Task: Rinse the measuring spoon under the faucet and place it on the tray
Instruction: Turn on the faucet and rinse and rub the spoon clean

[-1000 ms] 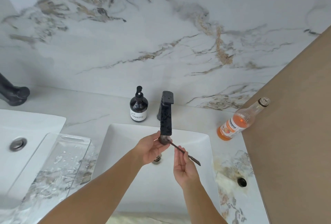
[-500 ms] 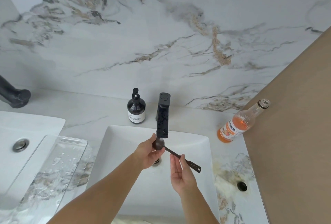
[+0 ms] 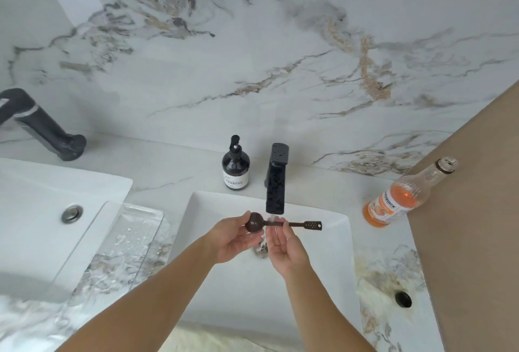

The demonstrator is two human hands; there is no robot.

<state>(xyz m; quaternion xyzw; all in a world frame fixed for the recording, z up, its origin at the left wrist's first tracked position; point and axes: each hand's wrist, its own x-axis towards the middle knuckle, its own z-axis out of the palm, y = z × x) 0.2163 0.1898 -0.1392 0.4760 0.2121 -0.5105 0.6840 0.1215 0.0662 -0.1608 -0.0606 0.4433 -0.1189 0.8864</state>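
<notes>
Head view: I see my left hand (image 3: 233,235) pinching the bowl of the measuring spoon (image 3: 280,224) between thumb and fingers, over the white sink (image 3: 317,261). My right hand (image 3: 283,247) is curled loosely around the handle, palm up, under water running from the black faucet (image 3: 276,180). The handle lies level, its holed end pointing to 3 o'clock. At 9 o'clock of the sink, the clear tray (image 3: 112,242) lies wet on the counter. A soap bottle (image 3: 236,167) stands at 11 o'clock, and an orange drink bottle (image 3: 398,197) at 2 o'clock.
</notes>
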